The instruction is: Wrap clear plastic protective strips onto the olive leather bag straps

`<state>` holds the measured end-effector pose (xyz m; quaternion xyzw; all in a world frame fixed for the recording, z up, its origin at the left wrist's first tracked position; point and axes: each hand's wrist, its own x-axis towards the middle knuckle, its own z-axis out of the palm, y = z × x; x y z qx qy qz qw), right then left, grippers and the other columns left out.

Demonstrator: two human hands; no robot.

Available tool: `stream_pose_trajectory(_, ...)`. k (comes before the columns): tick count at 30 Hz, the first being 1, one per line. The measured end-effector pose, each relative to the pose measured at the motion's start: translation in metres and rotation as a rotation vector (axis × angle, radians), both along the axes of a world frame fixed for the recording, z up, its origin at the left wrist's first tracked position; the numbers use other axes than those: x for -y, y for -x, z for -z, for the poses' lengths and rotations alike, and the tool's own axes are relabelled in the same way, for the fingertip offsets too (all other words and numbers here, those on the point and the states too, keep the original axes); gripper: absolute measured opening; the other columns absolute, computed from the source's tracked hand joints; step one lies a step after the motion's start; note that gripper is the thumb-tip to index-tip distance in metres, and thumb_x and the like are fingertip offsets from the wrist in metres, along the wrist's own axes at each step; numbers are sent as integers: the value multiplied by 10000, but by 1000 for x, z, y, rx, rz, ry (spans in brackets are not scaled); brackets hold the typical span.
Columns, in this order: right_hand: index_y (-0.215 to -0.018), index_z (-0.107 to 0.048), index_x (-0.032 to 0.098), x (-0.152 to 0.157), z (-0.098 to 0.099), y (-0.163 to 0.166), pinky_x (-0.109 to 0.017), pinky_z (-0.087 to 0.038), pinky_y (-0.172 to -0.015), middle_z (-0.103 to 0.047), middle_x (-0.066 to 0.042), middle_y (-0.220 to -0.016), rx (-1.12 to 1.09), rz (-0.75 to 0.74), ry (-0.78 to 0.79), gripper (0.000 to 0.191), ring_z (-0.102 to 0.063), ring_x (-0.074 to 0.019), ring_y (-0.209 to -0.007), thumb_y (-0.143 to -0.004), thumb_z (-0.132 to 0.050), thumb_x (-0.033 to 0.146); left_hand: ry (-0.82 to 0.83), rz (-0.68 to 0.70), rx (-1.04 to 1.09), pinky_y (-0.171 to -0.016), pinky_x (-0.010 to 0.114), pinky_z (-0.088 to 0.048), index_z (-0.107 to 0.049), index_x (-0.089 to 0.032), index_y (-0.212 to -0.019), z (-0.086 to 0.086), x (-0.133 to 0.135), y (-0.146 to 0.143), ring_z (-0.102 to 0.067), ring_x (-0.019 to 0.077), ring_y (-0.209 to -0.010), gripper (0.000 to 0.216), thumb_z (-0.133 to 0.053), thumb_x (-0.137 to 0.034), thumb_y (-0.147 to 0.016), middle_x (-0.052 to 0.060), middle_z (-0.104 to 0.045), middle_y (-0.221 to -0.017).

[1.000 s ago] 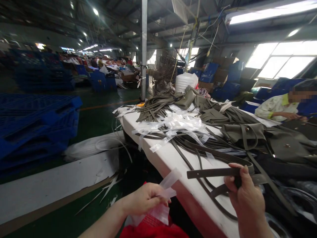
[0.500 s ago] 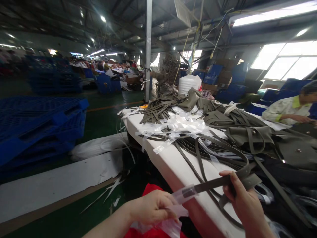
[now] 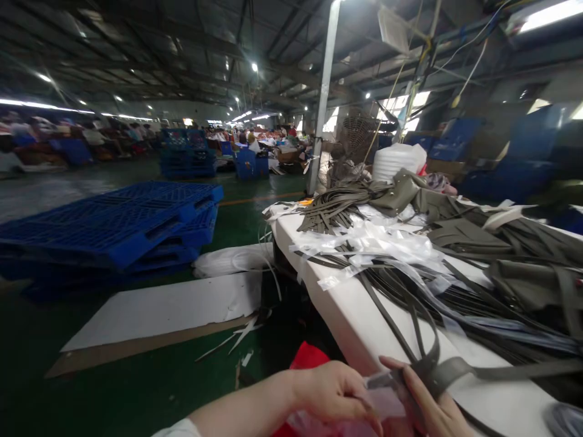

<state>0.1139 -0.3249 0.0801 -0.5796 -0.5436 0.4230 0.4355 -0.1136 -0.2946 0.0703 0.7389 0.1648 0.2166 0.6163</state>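
Strap (image 3: 449,370) curled over the near part of the tabletop (image 3: 514,402), its end by the left edge, between the hands; the right hand (image 3: 430,403) gripped it close to that end, fingers closed around it; the left hand (image 3: 339,391) kept a narrow pinch on a plastic sleeve (image 3: 385,402), which met the strap's tip, though how far it covered it I could not tell; loose sleeves (image 3: 387,240) lay heaped farther up the left edge; a bundle of straps (image 3: 334,209) fanned out near the far left corner; blue pallets (image 3: 104,218) sat on the floor, well apart from the tabletop.
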Motion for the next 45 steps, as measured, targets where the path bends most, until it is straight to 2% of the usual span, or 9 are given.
stream_pose_trajectory(7, -945, -790, 182, 4, -10, 12, -351, -538, -614, -705, -87, -724, -105, -17, 177, 602, -629, -236, -630, -858, -518, 712, 21, -45, -32, -713, 284, -506, -802, -106, -923, -13, 0, -4, -656, 202, -756, 677, -488, -705, -907, 122, -721, -844)
stream_pose_trajectory(13, -868, -789, 180, 15, -44, -34, -345, -519, -684, -714, -105, -758, -91, 338, -157, 792, -642, -245, -749, -908, -278, 784, -50, -191, -57, -681, 273, -440, -805, -110, -803, -15, -10, -6, -598, 173, -729, 564, -585, -623, -890, 80, -671, -742)
stream_pose_trajectory(17, -756, -777, 162, 29, -57, -48, -349, -506, -576, -689, -127, -646, -148, 335, -278, 832, -640, -252, -629, -856, -305, 839, 130, -269, -82, -592, 253, -386, -795, -123, -708, -1, -12, -9, -529, 143, -640, 479, -759, -601, -727, 38, -618, -649)
stream_pose_trajectory(21, -684, -748, 178, 31, -61, -39, -301, -457, -502, -644, -80, -545, -55, 321, -203, 650, -590, -201, -525, -889, -465, 727, 288, -370, -92, -584, 257, -375, -790, -109, -699, 6, -10, -11, -512, 136, -604, 439, -828, -543, -641, 34, -629, -627)
stream_pose_trajectory(27, -854, -798, 193, 26, -56, -3, -307, -501, -637, -752, -65, -741, 155, 24, 1, 302, -655, -227, -684, -823, -679, 469, 378, -478, -77, -562, 249, -352, -741, -102, -618, -3, -7, -12, -478, 121, -580, 455, -873, -534, -564, 21, -600, -601)
stream_pose_trajectory(30, -956, -792, 190, 26, -48, 9, -321, -514, -694, -778, -71, -856, 142, -32, 54, 271, -677, -247, -760, -795, -700, 388, 334, -499, -53, -562, 245, -351, -737, -99, -628, -6, -5, -13, -476, 116, -583, 470, -862, -551, -600, 24, -598, -615)
stream_pose_trajectory(33, -910, -782, 180, 26, -35, 14, -295, -476, -633, -755, -55, -781, 136, -111, 74, 234, -638, -216, -700, -822, -689, 375, 254, -434, -19, -555, 241, -353, -753, -90, -673, -5, -5, -14, -494, 119, -589, 499, -815, -585, -671, 35, -602, -631)
stream_pose_trajectory(39, -680, -636, 168, 29, -5, 15, -244, -359, -500, -567, 10, -572, 103, -56, 51, 358, -464, -130, -550, -870, -655, 471, 27, -320, -35, -574, 225, -366, -776, -96, -777, -2, -7, -16, -525, 124, -634, 472, -787, -566, -731, 35, -625, -680)
stream_pose_trajectory(45, -594, -548, 201, 28, -9, 14, -237, -358, -473, -546, 25, -517, 178, -51, -13, 369, -457, -125, -508, -814, -705, 451, 162, -276, -11, -522, 209, -367, -759, -101, -709, -4, -5, -19, -538, 110, -564, 412, -790, -507, -766, 45, -647, -623)
